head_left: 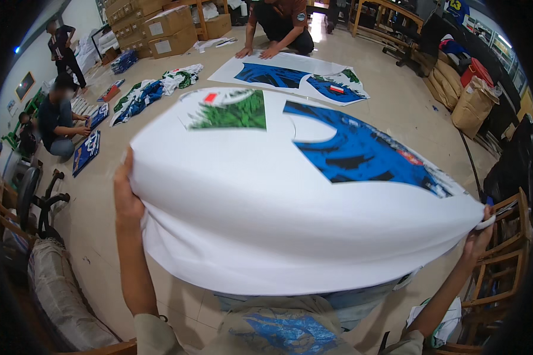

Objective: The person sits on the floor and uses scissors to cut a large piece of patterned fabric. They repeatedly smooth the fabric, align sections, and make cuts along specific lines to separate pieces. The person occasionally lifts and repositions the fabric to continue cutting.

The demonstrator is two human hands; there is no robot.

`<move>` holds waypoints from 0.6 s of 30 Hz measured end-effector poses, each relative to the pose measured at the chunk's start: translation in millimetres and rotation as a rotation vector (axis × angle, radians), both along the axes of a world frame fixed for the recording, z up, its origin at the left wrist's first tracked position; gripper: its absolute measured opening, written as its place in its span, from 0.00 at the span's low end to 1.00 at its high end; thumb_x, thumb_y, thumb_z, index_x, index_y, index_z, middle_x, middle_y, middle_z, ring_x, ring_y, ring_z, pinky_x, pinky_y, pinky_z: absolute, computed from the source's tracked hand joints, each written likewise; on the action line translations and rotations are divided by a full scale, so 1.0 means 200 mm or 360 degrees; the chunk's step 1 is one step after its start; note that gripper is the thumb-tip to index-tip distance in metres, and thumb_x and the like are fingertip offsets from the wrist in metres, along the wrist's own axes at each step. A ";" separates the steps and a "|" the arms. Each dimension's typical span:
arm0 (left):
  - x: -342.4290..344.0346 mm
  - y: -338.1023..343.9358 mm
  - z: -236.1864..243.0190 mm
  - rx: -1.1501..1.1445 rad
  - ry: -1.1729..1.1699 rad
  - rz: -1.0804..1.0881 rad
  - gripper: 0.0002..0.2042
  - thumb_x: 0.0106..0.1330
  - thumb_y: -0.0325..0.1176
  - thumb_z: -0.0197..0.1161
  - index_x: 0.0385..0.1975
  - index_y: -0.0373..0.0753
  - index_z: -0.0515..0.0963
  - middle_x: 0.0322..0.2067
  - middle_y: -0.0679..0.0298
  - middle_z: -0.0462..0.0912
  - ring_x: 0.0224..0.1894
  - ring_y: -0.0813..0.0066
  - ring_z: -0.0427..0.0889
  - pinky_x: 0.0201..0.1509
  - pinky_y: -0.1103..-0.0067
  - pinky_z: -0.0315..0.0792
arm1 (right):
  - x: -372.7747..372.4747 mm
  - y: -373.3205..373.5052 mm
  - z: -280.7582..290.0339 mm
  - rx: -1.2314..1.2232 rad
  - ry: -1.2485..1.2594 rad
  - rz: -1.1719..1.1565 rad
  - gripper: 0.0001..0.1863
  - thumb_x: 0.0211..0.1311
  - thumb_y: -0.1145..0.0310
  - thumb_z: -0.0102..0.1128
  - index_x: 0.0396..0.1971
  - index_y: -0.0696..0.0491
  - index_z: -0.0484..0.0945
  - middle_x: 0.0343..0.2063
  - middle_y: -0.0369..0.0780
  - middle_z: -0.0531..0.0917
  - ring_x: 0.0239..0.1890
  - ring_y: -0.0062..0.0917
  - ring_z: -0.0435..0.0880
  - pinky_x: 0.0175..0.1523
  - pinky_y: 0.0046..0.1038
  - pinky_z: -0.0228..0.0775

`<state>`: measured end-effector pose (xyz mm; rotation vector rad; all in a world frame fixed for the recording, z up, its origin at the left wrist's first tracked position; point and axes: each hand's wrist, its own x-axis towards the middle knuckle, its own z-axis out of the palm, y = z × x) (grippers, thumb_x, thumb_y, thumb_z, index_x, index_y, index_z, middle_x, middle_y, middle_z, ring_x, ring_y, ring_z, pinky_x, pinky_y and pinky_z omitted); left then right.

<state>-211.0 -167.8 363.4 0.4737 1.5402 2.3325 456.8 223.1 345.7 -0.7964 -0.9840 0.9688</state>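
A large white sheet (266, 219) of fabric or paper, printed with blue and green garment-panel shapes, stretches across the middle of the view and sags toward me. My left hand (128, 189) is closed on its left edge. My right hand (481, 231) is closed on its right corner. The sheet hides what lies directly beneath it, apart from a pale blue layer (367, 305) showing below its lower edge.
A crouching person (278, 32) presses another printed sheet (231, 74) ahead. Other people (62, 136) are at left by garments (136, 103). Boxes (169, 47) stand behind. An office chair (44, 201) and rolled sack (56, 290) flank my left, wooden chairs (512, 236) my right.
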 end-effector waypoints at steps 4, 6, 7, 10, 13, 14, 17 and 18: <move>0.02 0.06 -0.33 -0.0238 -0.0134 -0.0304 0.22 0.70 0.44 0.59 0.53 0.30 0.75 0.48 0.59 0.81 0.48 0.73 0.80 0.54 0.77 0.73 | 0.09 0.17 -0.40 -0.0014 -0.0015 0.0059 0.16 0.63 0.71 0.63 0.49 0.51 0.73 0.42 0.35 0.76 0.45 0.23 0.77 0.51 0.26 0.71; -0.03 0.13 -0.52 -0.0403 -0.0139 -0.0373 0.22 0.70 0.43 0.59 0.51 0.29 0.75 0.46 0.59 0.81 0.46 0.73 0.80 0.52 0.77 0.74 | 0.03 0.28 -0.58 -0.0084 -0.0067 0.0020 0.16 0.63 0.74 0.63 0.49 0.52 0.73 0.42 0.36 0.76 0.45 0.23 0.77 0.51 0.26 0.70; -0.06 0.16 -0.58 -0.0533 -0.0144 -0.0358 0.22 0.69 0.43 0.60 0.50 0.28 0.75 0.45 0.59 0.82 0.45 0.73 0.81 0.51 0.77 0.74 | -0.06 0.32 -0.68 -0.0134 -0.0287 -0.0060 0.16 0.62 0.75 0.63 0.49 0.54 0.73 0.43 0.37 0.77 0.45 0.22 0.76 0.51 0.25 0.70; -0.12 0.26 -0.80 -0.0956 -0.0235 -0.0341 0.21 0.68 0.42 0.62 0.48 0.27 0.76 0.41 0.59 0.82 0.40 0.73 0.81 0.47 0.75 0.75 | -0.17 0.38 -0.87 -0.0351 -0.0856 -0.0176 0.19 0.59 0.76 0.65 0.50 0.57 0.73 0.45 0.40 0.77 0.45 0.22 0.76 0.49 0.21 0.68; -0.25 0.21 -1.09 -0.1139 -0.0192 -0.0277 0.20 0.64 0.40 0.64 0.46 0.27 0.76 0.38 0.57 0.83 0.37 0.71 0.81 0.45 0.75 0.75 | -0.31 0.39 -1.07 -0.0433 -0.1040 -0.0156 0.22 0.55 0.78 0.66 0.50 0.58 0.73 0.45 0.39 0.78 0.44 0.22 0.77 0.48 0.22 0.69; -0.29 0.22 -1.18 -0.1145 -0.0165 -0.0294 0.20 0.63 0.39 0.65 0.46 0.27 0.77 0.37 0.57 0.83 0.36 0.70 0.81 0.44 0.74 0.75 | -0.26 0.41 -1.18 -0.0429 -0.1113 -0.0181 0.22 0.54 0.79 0.66 0.50 0.58 0.73 0.44 0.39 0.78 0.43 0.22 0.77 0.48 0.22 0.69; -0.30 0.25 -1.27 -0.1588 0.0187 -0.0304 0.22 0.62 0.36 0.65 0.50 0.26 0.73 0.38 0.54 0.83 0.37 0.61 0.82 0.45 0.70 0.75 | -0.08 0.39 -1.37 -0.0378 -0.1195 -0.0280 0.22 0.54 0.77 0.68 0.50 0.55 0.75 0.34 0.33 0.77 0.30 0.14 0.72 0.32 0.18 0.65; -0.28 0.23 -1.23 -0.1833 0.0377 -0.0194 0.23 0.62 0.36 0.65 0.51 0.27 0.72 0.41 0.53 0.82 0.41 0.58 0.81 0.48 0.69 0.74 | -0.12 0.35 -1.37 -0.0414 -0.1235 -0.0272 0.22 0.54 0.77 0.68 0.50 0.56 0.75 0.35 0.34 0.78 0.30 0.15 0.72 0.33 0.19 0.65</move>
